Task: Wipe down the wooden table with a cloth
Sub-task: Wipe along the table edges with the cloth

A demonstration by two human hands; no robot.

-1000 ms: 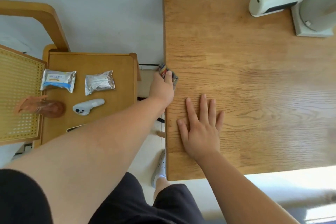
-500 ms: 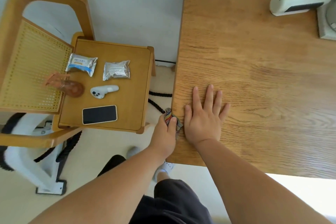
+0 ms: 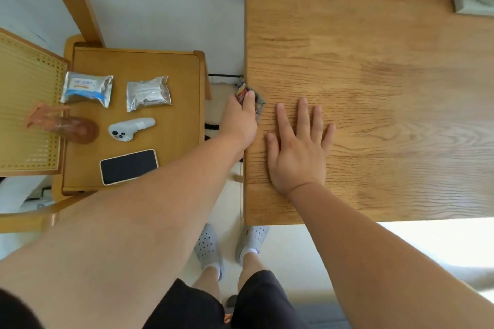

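Cloth [image 3: 258, 105]: small, multicoloured, bunched against the left edge of the wooden tabletop [image 3: 387, 120]. The left hand [image 3: 239, 120] grips it, fingers curled over the bundle. The right hand [image 3: 296, 152] lies flat on the tabletop just beside it, fingers spread, holding nothing. The side table [image 3: 184, 128] to the left carries a phone [image 3: 129, 166] and a white controller [image 3: 131, 129].

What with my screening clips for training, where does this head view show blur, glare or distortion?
Head view: floor beyond the near edge of the wooden table is blown out white; tabletop grain smears toward the right; wide-angle stretch swells both forearms; the cloth in the left hand and the flat right hand look fairly sharp.
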